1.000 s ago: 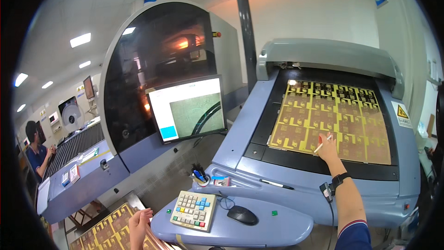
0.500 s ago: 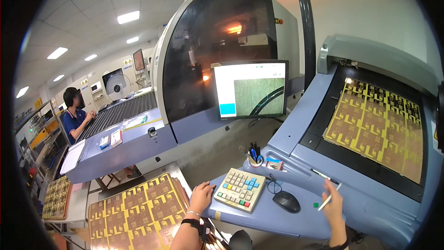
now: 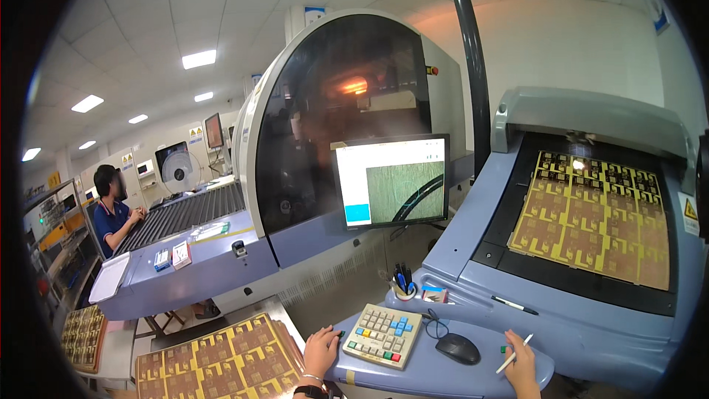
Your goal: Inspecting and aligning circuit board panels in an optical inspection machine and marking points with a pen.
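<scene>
My left hand (image 3: 321,351) rests on the left edge of the blue console shelf, fingers extended, beside a beige keypad (image 3: 381,335) with coloured keys. A small dark green spot, perhaps a button, shows at its fingertips. My right hand (image 3: 521,363) holds a slim white pen (image 3: 515,355) between its fingers. It hovers or rests over the shelf's right end, by a small green button (image 3: 504,349); I cannot tell whether it touches it. A black mouse (image 3: 457,349) sits between keypad and right hand. Ahead, a monitor (image 3: 405,192) shows a magnified greenish surface with a dark curved band.
To the right, a patterned copper-coloured panel (image 3: 591,225) lies on the machine's black bed (image 3: 491,233). Similar panels (image 3: 214,362) are stacked at lower left. A pen cup (image 3: 403,290) and a loose pen (image 3: 515,305) are behind the shelf. A co-worker (image 3: 111,210) sits far left.
The whole scene sits lower in the picture as the head view tilts up. My right hand with the pen has come closer to the green button. The left hand stays beside the keypad.
</scene>
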### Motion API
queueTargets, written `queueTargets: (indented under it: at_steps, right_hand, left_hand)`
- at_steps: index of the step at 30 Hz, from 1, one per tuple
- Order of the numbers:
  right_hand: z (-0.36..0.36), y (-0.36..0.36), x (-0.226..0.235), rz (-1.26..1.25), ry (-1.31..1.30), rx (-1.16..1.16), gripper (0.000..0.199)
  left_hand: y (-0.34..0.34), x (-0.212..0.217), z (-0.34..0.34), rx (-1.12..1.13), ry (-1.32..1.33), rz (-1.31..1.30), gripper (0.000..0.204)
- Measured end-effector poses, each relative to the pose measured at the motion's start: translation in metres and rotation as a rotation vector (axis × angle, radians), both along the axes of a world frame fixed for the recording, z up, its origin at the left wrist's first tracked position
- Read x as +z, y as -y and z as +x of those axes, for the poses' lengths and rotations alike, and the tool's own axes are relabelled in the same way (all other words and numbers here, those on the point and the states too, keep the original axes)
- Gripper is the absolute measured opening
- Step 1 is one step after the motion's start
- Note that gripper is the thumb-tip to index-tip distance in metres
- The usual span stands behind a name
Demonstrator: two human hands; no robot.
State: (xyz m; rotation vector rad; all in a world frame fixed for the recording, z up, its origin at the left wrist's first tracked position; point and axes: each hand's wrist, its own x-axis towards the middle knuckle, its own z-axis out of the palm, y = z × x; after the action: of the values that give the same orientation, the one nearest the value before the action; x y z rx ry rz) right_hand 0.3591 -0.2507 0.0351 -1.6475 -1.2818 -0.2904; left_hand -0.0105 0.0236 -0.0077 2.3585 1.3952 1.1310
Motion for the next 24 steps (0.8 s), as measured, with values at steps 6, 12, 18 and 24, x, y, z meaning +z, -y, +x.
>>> queueTargets:
  at_steps: [6, 12, 18, 24]
  right_hand:
    - [-0.003, 0.0, 0.004, 0.0, 0.046, -0.024, 0.034]
    - [-0.001, 0.0, -0.004, 0.019, -0.115, -0.046, 0.029]
    - [0.008, 0.0, -0.011, 0.038, -0.184, -0.032, 0.029]
    - [0.006, -0.001, -0.007, 0.096, -0.194, -0.044, 0.039]
  left_hand:
    - [-0.002, -0.002, -0.001, 0.01, 0.007, 0.056, 0.018]
    - [-0.005, -0.003, -0.002, -0.015, -0.004, 0.084, 0.019]
    - [-0.006, -0.005, -0.004, -0.022, -0.001, 0.079, 0.02]
    - [-0.005, -0.004, -0.002, -0.025, -0.003, 0.048, 0.021]
